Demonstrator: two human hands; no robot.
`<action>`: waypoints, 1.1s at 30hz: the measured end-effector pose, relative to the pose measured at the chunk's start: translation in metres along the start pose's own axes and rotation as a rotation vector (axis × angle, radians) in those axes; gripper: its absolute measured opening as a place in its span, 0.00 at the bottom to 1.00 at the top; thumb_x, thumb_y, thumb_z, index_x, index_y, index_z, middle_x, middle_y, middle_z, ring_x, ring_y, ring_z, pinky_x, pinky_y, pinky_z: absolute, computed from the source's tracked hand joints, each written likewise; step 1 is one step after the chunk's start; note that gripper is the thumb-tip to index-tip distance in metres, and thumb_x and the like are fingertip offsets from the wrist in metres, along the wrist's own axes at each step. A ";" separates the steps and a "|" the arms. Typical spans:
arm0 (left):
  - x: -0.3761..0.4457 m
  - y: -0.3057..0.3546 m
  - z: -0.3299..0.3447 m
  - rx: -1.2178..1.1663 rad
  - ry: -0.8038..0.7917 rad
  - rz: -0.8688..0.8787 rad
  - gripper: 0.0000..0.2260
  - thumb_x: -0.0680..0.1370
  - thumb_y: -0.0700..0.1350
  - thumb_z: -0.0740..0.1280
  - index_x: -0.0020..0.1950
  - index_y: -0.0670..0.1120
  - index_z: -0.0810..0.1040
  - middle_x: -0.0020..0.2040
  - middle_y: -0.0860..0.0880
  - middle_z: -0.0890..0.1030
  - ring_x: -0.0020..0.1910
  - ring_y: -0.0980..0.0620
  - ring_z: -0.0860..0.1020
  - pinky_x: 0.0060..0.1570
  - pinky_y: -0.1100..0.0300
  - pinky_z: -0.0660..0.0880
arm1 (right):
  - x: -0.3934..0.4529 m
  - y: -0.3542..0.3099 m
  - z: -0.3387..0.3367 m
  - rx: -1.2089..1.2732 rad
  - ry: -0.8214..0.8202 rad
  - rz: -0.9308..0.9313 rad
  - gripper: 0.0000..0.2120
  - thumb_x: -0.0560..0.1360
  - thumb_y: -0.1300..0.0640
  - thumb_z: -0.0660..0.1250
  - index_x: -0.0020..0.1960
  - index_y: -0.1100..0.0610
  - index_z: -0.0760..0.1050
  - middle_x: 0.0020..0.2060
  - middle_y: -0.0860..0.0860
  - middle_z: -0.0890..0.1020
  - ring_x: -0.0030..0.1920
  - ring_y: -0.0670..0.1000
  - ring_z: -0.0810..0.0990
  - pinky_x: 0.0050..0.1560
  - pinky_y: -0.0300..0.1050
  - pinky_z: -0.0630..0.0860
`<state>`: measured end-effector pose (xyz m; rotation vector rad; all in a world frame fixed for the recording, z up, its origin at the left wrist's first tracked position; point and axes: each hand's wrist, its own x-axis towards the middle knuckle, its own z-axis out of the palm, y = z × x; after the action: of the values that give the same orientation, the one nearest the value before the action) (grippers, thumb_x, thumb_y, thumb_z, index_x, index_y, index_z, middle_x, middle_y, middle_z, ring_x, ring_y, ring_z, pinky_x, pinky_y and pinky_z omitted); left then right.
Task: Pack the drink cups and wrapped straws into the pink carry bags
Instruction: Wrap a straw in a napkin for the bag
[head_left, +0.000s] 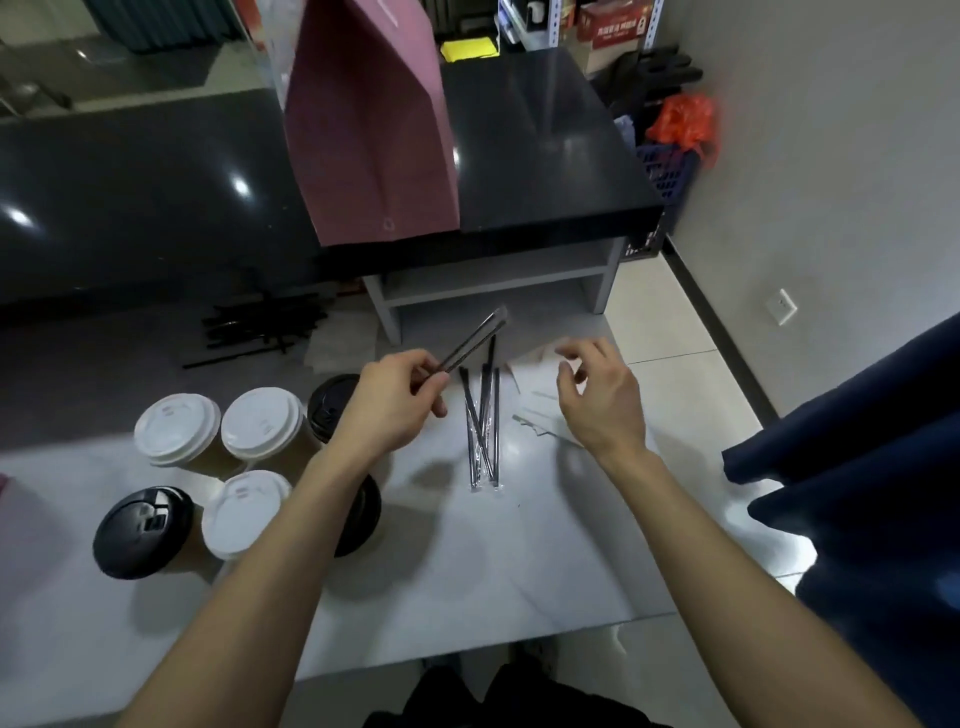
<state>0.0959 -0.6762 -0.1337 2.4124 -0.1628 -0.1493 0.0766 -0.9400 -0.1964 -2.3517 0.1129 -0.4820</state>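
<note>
My left hand (392, 402) pinches a wrapped black straw (475, 338) that points up and to the right. A few more wrapped straws (484, 431) lie side by side on the white table just right of that hand. My right hand (602, 397) hovers beyond them with fingers spread, holding nothing. A tall pink carry bag (371, 130) stands on the black counter at the back. Several lidded drink cups sit at the left: white lids (176, 428) (262, 422) (244, 512) and black lids (141, 531) (330, 405); my left forearm hides part of another.
A heap of loose black straws (260, 327) and white napkins (343, 340) lie under the counter's edge. Flat paper pieces (540, 410) rest near my right hand. A grey shelf (498, 286) sits below the counter. Dark blue fabric (857, 441) hangs at the right.
</note>
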 end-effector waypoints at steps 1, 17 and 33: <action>-0.001 0.003 0.003 -0.101 -0.005 -0.045 0.06 0.86 0.47 0.70 0.49 0.51 0.80 0.37 0.57 0.88 0.27 0.59 0.77 0.33 0.61 0.73 | 0.001 0.014 0.003 -0.044 -0.072 0.060 0.09 0.82 0.59 0.69 0.60 0.55 0.84 0.57 0.49 0.82 0.46 0.53 0.82 0.53 0.49 0.79; -0.011 0.016 0.043 -0.833 -0.116 -0.257 0.05 0.88 0.35 0.64 0.60 0.40 0.69 0.54 0.35 0.88 0.41 0.46 0.85 0.39 0.59 0.80 | 0.017 0.059 0.021 -0.262 -0.393 0.155 0.11 0.82 0.53 0.70 0.60 0.54 0.86 0.57 0.51 0.80 0.56 0.56 0.81 0.55 0.49 0.79; 0.006 0.010 0.054 -0.776 0.015 -0.205 0.24 0.70 0.52 0.85 0.64 0.53 0.84 0.39 0.53 0.79 0.29 0.57 0.70 0.29 0.64 0.66 | 0.017 0.020 -0.039 0.015 -0.173 -0.159 0.06 0.85 0.59 0.67 0.52 0.60 0.81 0.50 0.52 0.81 0.55 0.54 0.76 0.60 0.52 0.74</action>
<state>0.0931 -0.7198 -0.1680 1.6494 0.1341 -0.2364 0.0787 -0.9832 -0.1784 -2.3870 -0.1582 -0.3513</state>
